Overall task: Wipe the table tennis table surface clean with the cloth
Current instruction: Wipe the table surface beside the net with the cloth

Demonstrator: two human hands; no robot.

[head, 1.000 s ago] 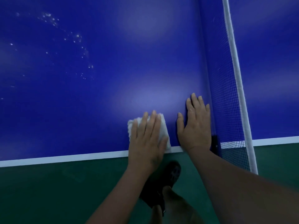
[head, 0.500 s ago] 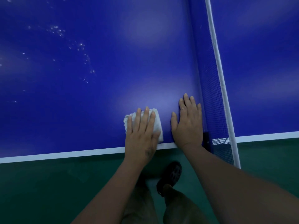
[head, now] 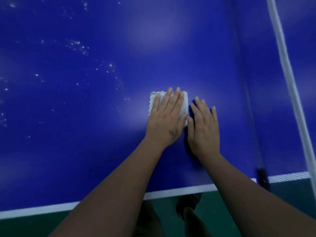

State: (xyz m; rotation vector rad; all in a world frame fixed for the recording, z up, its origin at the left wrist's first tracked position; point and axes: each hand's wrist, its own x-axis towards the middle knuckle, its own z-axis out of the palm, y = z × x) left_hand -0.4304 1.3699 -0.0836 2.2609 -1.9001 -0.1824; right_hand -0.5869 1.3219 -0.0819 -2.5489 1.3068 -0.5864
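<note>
The blue table tennis table [head: 85, 151] fills the view, with a white line along its near edge. A folded white cloth [head: 154, 100] lies flat on it, well in from that edge. My left hand [head: 166, 120] presses on the cloth with straight fingers and covers most of it. Right beside it, my right hand [head: 204, 129] rests flat on the bare surface, fingers straight, its thumb close to the cloth's right edge. Small white specks [head: 77, 45] are scattered over the left and far-left part of the table.
The net [head: 266, 100] with its white top band [head: 283, 59] runs away from me on the right, clamped at a dark post [head: 262, 177] on the near edge. Green floor [head: 42, 226] and my feet [head: 188, 207] show below the table edge.
Both hands and the cloth have slid forward from the near white edge line out onto the table. The view has moved closer and the net has shifted to the right.
</note>
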